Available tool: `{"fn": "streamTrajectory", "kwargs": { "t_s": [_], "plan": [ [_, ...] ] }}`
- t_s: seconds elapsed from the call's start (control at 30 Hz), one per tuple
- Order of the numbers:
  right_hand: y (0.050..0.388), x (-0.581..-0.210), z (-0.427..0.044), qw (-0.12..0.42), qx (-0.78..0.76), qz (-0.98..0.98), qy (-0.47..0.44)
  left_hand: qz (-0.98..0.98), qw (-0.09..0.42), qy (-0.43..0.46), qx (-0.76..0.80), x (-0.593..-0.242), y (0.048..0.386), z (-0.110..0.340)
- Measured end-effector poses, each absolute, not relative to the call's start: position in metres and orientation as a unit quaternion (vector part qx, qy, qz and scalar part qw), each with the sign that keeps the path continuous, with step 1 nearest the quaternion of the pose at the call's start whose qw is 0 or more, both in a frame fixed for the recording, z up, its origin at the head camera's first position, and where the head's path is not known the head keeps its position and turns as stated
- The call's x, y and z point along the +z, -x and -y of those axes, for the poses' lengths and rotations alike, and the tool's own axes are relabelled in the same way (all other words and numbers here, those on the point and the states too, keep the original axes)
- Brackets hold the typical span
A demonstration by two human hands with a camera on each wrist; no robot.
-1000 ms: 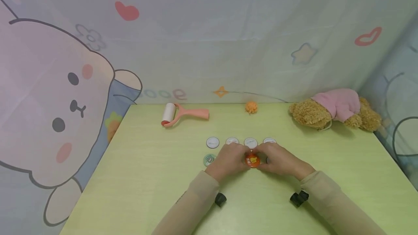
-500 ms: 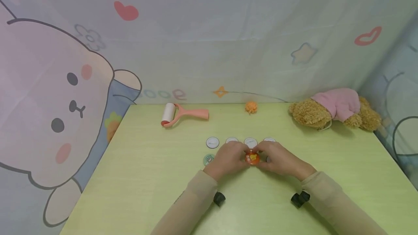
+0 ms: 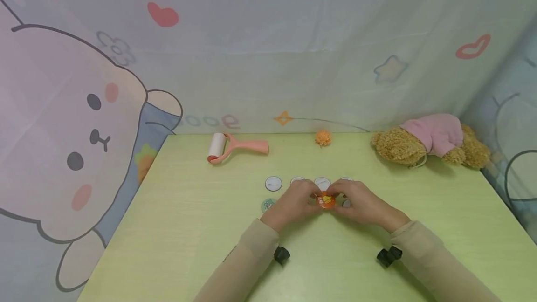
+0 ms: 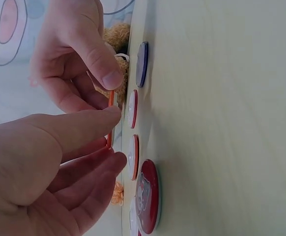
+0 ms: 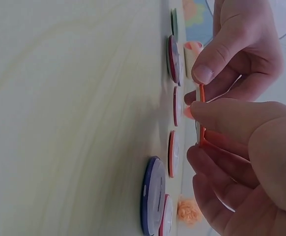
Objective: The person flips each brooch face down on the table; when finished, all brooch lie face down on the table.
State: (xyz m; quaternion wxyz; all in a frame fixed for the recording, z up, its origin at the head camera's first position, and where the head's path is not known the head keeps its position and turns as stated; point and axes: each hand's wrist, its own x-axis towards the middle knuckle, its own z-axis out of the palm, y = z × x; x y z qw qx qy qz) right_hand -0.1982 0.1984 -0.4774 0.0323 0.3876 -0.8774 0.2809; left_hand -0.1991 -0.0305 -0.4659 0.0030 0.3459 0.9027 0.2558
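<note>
Orange round badge (image 3: 326,200), held at opposite edges by half-closed fingers (image 3: 311,187) of left hand (image 3: 295,202) and right hand (image 3: 362,202), hangs above pale-green tabletop (image 3: 189,218) stretching wide either side.

In the head view we see soft light, faint glare on the table (image 3: 329,267) toward six o'clock; wrist views look dimmer.

1. The left hand (image 3: 294,202) and right hand (image 3: 360,203) pinch an orange disc (image 3: 326,201) between them.
2. Beyond, four white discs (image 3: 273,183) lie in a row, the hands hiding most of two.
3. A green disc (image 3: 267,205) is partly hidden by the left hand.
4. Roller (image 3: 247,145), pompom (image 3: 323,138) and teddy (image 3: 434,136) lie far back on the table (image 3: 180,227).
</note>
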Motion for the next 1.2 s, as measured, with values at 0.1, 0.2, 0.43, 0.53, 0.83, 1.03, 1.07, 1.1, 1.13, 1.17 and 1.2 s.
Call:
{"fn": "streamTrajectory", "kwargs": {
  "t_s": [0.1,0.2,0.43,0.53,0.83,1.03,1.07,1.1,1.13,1.17,1.2],
  "plan": [
    [0.198,-0.477,-0.2,0.026,0.283,0.878,-0.386,-0.895,0.003,-0.355,0.27,-0.466,0.199,0.03],
    [0.198,-0.476,-0.202,0.024,0.286,0.877,-0.385,-0.89,0.004,-0.361,0.279,-0.466,0.2,0.029],
    [0.195,-0.478,-0.207,0.026,0.286,0.876,-0.388,-0.882,0.015,-0.369,0.292,-0.469,0.201,0.027],
    [0.194,-0.478,-0.208,0.029,0.288,0.872,-0.394,-0.881,0.015,-0.375,0.29,-0.47,0.2,0.027],
    [0.196,-0.48,-0.208,0.049,0.296,0.859,-0.415,-0.876,-0.006,-0.397,0.276,-0.471,0.2,0.029],
    [0.196,-0.48,-0.209,0.046,0.29,0.859,-0.42,-0.873,-0.019,-0.404,0.273,-0.473,0.201,0.029],
    [0.196,-0.48,-0.209,0.042,0.29,0.86,-0.418,-0.872,-0.022,-0.406,0.274,-0.473,0.201,0.03],
    [0.196,-0.479,-0.209,0.039,0.29,0.861,-0.416,-0.871,-0.024,-0.406,0.275,-0.473,0.202,0.03],
    [0.196,-0.479,-0.209,0.035,0.29,0.862,-0.413,-0.87,-0.026,-0.407,0.277,-0.473,0.202,0.03],
    [0.197,-0.478,-0.209,0.032,0.292,0.863,-0.411,-0.869,-0.028,-0.407,0.28,-0.473,0.202,0.03],
    [0.197,-0.477,-0.209,0.03,0.293,0.863,-0.411,-0.869,-0.029,-0.406,0.282,-0.472,0.202,0.03]
  ]
}}
